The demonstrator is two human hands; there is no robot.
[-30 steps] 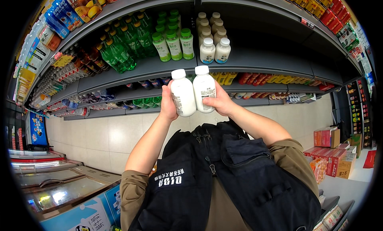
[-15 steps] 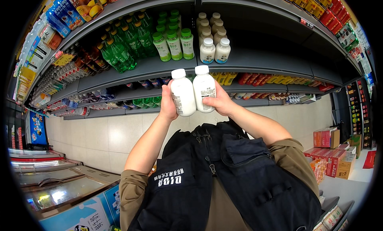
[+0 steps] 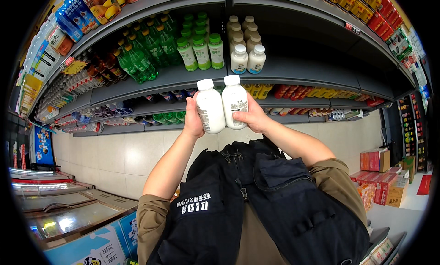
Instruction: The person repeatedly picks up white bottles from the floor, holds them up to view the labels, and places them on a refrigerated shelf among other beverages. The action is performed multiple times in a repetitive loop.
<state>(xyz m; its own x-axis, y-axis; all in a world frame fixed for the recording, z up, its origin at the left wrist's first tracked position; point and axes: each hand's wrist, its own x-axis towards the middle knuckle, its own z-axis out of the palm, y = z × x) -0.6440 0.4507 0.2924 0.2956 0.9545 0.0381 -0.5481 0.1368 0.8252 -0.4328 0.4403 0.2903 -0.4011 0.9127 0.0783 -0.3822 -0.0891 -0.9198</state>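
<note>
Two white bottles with white caps are held upright side by side in front of the shelves. My left hand (image 3: 194, 120) is wrapped round the left bottle (image 3: 211, 107), its fingers mostly hidden behind it. Round the right bottle (image 3: 235, 100), my right hand (image 3: 252, 117) is closed with the thumb across the printed label. Behind them on the shelf stand rows of similar bottles, the front pair being white-capped milky bottles (image 3: 256, 61). Left of those are green-capped bottles (image 3: 200, 53) with green and white labels.
Large green soda bottles (image 3: 137, 63) fill the shelf further left. A lower shelf (image 3: 298, 102) carries red and yellow bottles. Stacked cartons (image 3: 382, 187) stand on the floor at right. A glass-topped freezer (image 3: 68, 214) is at lower left.
Both hands keep the same hold on the two bottles. The shelves have shifted very slightly in the picture.
</note>
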